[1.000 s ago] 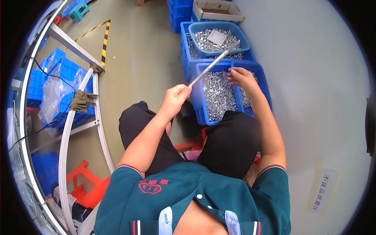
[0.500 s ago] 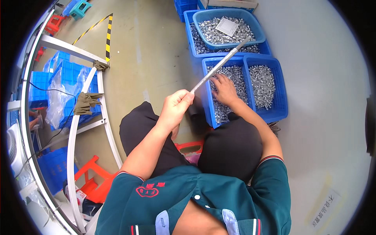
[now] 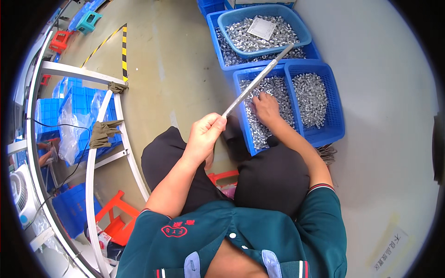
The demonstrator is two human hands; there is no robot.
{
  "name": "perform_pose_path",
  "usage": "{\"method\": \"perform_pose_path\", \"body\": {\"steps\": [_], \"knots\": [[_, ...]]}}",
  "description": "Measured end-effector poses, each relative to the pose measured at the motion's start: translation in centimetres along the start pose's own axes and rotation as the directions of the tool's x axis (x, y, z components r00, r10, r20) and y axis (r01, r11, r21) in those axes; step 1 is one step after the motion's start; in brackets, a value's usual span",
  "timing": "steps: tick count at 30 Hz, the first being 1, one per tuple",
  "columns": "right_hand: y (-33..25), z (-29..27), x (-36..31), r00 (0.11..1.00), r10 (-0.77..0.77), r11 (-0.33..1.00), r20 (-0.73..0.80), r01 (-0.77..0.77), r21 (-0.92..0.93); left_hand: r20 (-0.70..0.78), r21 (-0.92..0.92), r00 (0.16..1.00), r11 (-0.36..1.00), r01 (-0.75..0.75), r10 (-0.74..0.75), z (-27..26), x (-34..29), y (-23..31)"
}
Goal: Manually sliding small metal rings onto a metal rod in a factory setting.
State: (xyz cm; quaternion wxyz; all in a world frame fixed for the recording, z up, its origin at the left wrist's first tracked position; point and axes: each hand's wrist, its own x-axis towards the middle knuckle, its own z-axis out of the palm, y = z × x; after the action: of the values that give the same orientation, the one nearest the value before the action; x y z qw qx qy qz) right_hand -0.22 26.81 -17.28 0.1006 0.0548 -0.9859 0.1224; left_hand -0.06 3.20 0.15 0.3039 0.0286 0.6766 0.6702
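Note:
My left hand (image 3: 206, 133) grips the lower end of a long thin metal rod (image 3: 257, 81) that slants up and to the right over the bins. My right hand (image 3: 265, 107) reaches down into the left compartment of a blue plastic crate (image 3: 334, 111), palm down on a heap of small silver metal nuts (image 3: 259, 97). Whether the fingers hold any nuts is hidden. The right compartment holds more small silver parts (image 3: 309, 98). I am seated, with dark trousers and a green shirt low in the picture.
Behind the crate stands a second blue crate (image 3: 218, 28) with a blue basket (image 3: 301, 32) of silver parts and a paper slip. A white metal frame (image 3: 95, 153) with rags, blue bins (image 3: 74, 106) and red stools (image 3: 113, 222) lies to the left. Grey floor all around.
My right hand has gone from the crate's upper edge down into the left compartment's nuts. The rod stays slanted in my left hand; the view shifted so the crates sit further right.

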Motion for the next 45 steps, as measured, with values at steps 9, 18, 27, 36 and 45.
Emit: {"method": "perform_pose_path", "body": {"steps": [9, 18, 27, 36, 45], "knots": [[1.8, -0.1, -0.9, 0.857, 0.404, 0.688, 0.32, -0.515, 0.512, 0.024, 0.053, 0.999, 0.998, -0.043, 0.042, 0.4, -0.3, 0.2], [2.7, -5.6, 2.2, 0.475, -0.055, -0.74, 0.878, -0.61, 0.284, 0.068, -0.131, 0.997, 0.99, 0.051, -0.042, 0.1, 1.5, 1.2], [3.5, -5.7, 1.6, 0.504, -0.077, -0.849, 0.86, -0.486, 0.208, 0.117, -0.032, 0.977, 0.983, 0.181, -0.176, 0.8, 7.6, 1.2], [3.5, -7.0, 1.4, 0.737, -0.153, -0.671, 0.658, -0.566, 0.478, 0.167, 0.136, 0.979, 0.981, -0.137, 0.113, 1.3, 11.8, 2.5], [1.8, -12.7, -0.6, 0.677, -0.041, -0.605, 0.735, -0.602, 0.521, 0.17, -0.051, 0.976, 0.991, -0.126, 0.133, 0.0, 8.9, 2.1]]}}
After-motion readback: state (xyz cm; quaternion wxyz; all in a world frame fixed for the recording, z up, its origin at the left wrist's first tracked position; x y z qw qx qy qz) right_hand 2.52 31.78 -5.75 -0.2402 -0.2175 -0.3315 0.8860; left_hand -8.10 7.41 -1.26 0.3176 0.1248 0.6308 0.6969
